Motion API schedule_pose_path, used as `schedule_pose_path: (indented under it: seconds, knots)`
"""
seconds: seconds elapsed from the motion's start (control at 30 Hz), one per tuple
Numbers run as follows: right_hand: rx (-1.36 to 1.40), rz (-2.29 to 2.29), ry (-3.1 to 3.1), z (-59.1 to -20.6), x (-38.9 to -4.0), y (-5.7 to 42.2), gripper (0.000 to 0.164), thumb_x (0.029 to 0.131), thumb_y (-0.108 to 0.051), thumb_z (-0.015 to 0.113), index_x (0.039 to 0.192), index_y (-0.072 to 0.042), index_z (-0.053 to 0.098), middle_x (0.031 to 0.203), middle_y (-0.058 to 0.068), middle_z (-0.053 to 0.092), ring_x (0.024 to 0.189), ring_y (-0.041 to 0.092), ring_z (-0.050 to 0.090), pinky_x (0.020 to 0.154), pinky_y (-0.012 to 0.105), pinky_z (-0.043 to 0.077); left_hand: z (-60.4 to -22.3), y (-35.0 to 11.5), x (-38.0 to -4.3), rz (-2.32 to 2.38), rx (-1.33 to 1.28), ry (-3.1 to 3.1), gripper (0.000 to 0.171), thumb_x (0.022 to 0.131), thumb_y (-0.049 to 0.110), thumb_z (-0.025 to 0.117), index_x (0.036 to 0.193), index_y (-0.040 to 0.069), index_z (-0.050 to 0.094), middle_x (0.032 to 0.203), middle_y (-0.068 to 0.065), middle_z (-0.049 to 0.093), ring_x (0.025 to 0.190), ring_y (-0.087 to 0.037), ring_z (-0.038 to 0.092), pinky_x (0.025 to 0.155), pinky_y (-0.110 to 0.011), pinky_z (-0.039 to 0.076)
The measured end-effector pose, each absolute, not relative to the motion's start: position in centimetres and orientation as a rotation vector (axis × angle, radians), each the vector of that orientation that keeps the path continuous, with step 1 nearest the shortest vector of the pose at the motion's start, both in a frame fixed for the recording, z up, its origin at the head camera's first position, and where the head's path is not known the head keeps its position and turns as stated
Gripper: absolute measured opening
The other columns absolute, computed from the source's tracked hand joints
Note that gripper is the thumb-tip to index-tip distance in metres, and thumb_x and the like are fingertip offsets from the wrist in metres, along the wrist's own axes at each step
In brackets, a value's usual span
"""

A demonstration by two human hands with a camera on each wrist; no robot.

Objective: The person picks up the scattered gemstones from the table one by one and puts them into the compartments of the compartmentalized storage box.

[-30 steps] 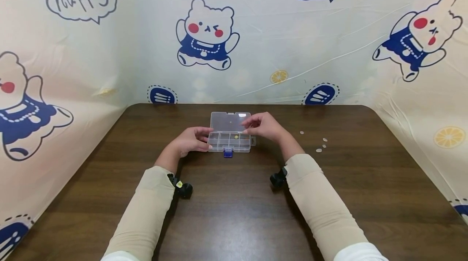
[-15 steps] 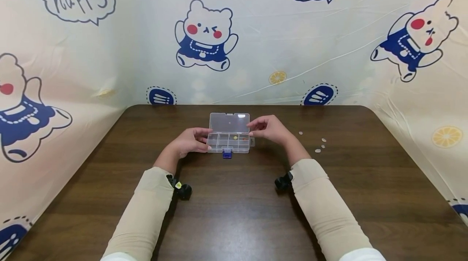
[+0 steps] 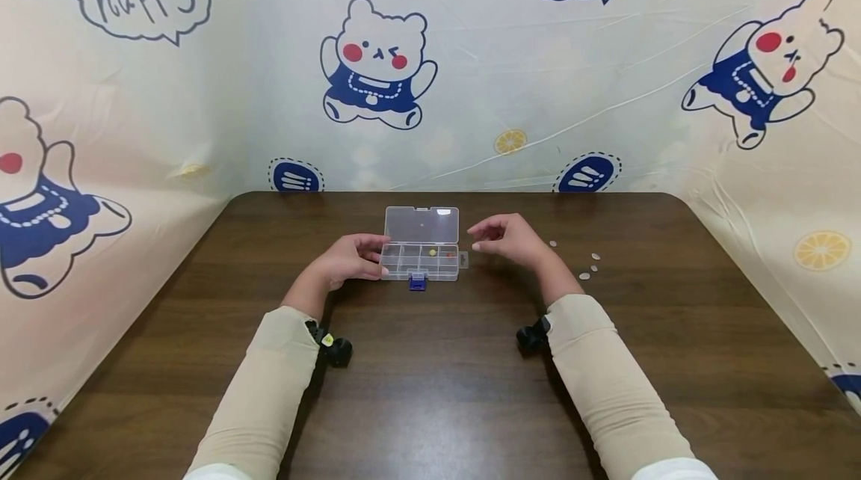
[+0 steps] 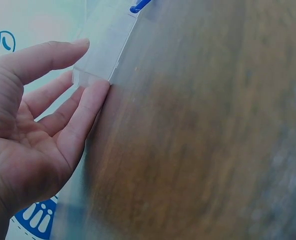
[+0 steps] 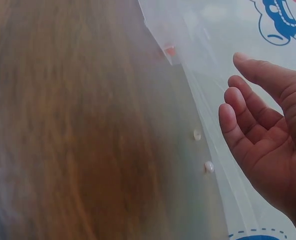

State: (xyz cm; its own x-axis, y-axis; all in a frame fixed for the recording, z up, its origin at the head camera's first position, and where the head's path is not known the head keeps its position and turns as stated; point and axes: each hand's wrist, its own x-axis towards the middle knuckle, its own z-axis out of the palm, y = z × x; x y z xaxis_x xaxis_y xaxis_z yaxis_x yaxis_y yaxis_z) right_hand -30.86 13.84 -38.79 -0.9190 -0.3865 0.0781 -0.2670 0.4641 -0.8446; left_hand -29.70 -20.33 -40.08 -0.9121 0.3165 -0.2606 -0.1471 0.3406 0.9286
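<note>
A clear plastic compartment box (image 3: 410, 259) stands on the table with its lid (image 3: 421, 226) raised behind it and a blue latch (image 3: 418, 282) at the front. My left hand (image 3: 351, 259) holds the box's left end between thumb and fingers; in the left wrist view, fingers (image 4: 90, 95) touch that end. One compartment has a small yellow bead (image 3: 433, 253), and the one to its right has an orange-red piece (image 3: 450, 255). My right hand (image 3: 514, 241) hovers just right of the box, thumb and fingers apart, with nothing visible between them.
Several small whitish pieces (image 3: 584, 276) lie on the brown table (image 3: 444, 375) to the right of my right hand. A clear hanging tab (image 3: 463, 260) sticks out from the box's right end. Behind the table hangs a printed cloth (image 3: 471, 91).
My right hand has drawn back to the right, away from the box. The orange-red piece now shows in the back right compartment. My left hand has stayed at the box's left end.
</note>
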Motion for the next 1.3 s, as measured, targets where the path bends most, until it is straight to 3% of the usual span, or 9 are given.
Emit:
schedule_pose_path:
  seconds: [0.33, 0.9, 1.3]
  knots:
    - [-0.508, -1.447, 2.594, -39.2, -30.9, 15.1, 0.032, 0.086, -0.014, 0.076, 0.116, -0.004, 0.070, 0.103, 0.008, 0.066, 0.093, 0.026, 0.056, 0.078, 0.033, 0.053, -40.4, -20.3, -29.6, 1.612, 0.174, 2.233, 0.071, 0.078, -0.010, 0.074, 0.142, 0.003, 0.047, 0.122, -0.024, 0.053, 0.096, -0.026, 0.057, 0.081, -0.033, 0.058]
    - [-0.460, -1.418, 2.646, -39.9, -31.4, 16.4, 0.033, 0.083, -0.007, 0.077, 0.115, -0.002, 0.070, 0.090, 0.013, 0.061, 0.081, 0.025, 0.053, 0.062, 0.027, 0.051, -40.4, -20.3, -29.6, 1.607, 0.173, 2.238, 0.070, 0.078, -0.010, 0.074, 0.142, 0.003, 0.048, 0.122, -0.024, 0.053, 0.096, -0.025, 0.057, 0.080, -0.033, 0.058]
    - [-0.438, -1.248, 2.717, -40.5, -32.3, 16.5, 0.029, 0.084, -0.007, 0.077, 0.112, -0.005, 0.072, 0.099, 0.011, 0.064, 0.085, 0.025, 0.053, 0.068, 0.029, 0.051, -40.0, -20.3, -29.5, 1.600, 0.157, 2.219, 0.072, 0.079, -0.010, 0.073, 0.144, 0.002, 0.045, 0.124, -0.025, 0.052, 0.096, -0.025, 0.057, 0.080, -0.033, 0.058]
